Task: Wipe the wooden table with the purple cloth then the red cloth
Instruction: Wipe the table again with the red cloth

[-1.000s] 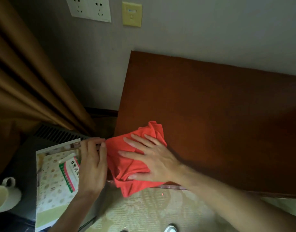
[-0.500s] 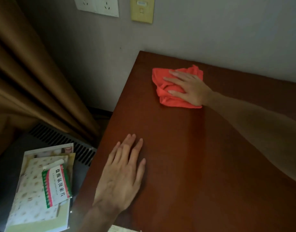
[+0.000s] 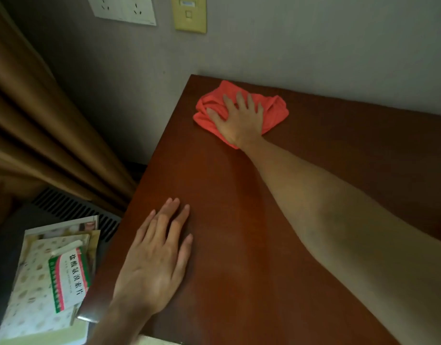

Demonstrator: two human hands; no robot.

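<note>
The red cloth lies bunched at the far left corner of the wooden table, close to the wall. My right hand presses flat on the cloth, fingers spread and pointing toward the wall, arm stretched across the tabletop. My left hand rests palm down on the bare wood near the table's front left edge, holding nothing. No purple cloth is in view.
Left of the table, lower down, a stack of papers with a red-and-green medicine box sits on a dark surface. Brown curtains hang at the left. Wall sockets and a yellow switch plate are above.
My right hand pushed the red cloth from the near left edge to the far side, then left into the corner. My left hand moved from the papers onto the tabletop.
</note>
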